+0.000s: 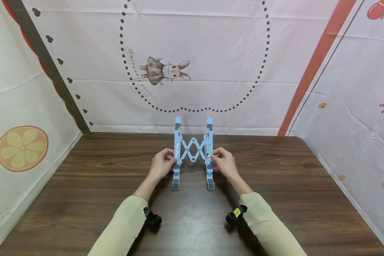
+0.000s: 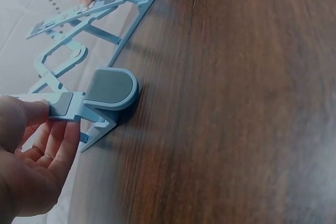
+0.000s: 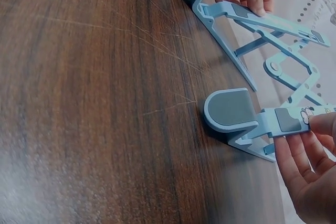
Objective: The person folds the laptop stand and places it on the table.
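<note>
A light blue folding laptop stand (image 1: 177,142) stands on the wooden table, its two long arms apart and joined by crossed links. Grey pads cover parts of the arms and the hooked front ends. My left hand (image 1: 161,164) pinches the left arm, thumb on top and fingers beneath, as the left wrist view shows for this hand (image 2: 37,156). On the opposite side, my right hand (image 1: 224,163) grips the right arm the same way; in the right wrist view this hand (image 3: 310,166) has its thumb beside small printed cartoon figures.
The brown wooden table (image 1: 192,220) reaches back to a pale printed cloth (image 1: 211,53) with a rabbit figure. More printed cloth hangs at the left and right sides. A black wrist camera (image 1: 153,219) sits at the left cuff, another camera (image 1: 233,217) at the right.
</note>
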A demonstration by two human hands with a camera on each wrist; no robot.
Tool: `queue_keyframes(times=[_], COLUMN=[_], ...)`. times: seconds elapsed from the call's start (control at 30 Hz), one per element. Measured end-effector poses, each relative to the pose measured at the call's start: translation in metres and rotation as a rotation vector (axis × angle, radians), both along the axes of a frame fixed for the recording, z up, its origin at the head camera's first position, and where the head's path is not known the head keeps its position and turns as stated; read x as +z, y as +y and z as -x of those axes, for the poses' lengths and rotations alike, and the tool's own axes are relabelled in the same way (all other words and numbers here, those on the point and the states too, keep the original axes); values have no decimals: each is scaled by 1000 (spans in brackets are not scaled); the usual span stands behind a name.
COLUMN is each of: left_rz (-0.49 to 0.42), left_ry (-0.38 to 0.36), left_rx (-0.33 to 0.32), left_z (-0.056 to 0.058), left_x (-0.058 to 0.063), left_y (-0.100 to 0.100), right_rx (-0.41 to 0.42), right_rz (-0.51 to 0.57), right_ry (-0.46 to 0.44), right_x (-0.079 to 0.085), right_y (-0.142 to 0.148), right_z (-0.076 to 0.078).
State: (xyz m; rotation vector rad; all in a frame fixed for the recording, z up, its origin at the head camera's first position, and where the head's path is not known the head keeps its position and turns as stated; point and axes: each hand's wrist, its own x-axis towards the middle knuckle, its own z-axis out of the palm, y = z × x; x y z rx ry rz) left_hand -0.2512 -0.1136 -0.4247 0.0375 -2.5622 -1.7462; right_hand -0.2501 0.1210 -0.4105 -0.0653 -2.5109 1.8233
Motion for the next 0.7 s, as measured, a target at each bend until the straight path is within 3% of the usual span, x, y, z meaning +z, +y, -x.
queue_keyframes(times=[0.7], left_rz=[-39], left_ry=[-1], left_rx=[-9], left_z=[2], left_x=[-1], left_y=[10], right_rx=[17], right_rz=[30], right_ry=[10], right_x=[-3], right_y=[-8], right_z=[1])
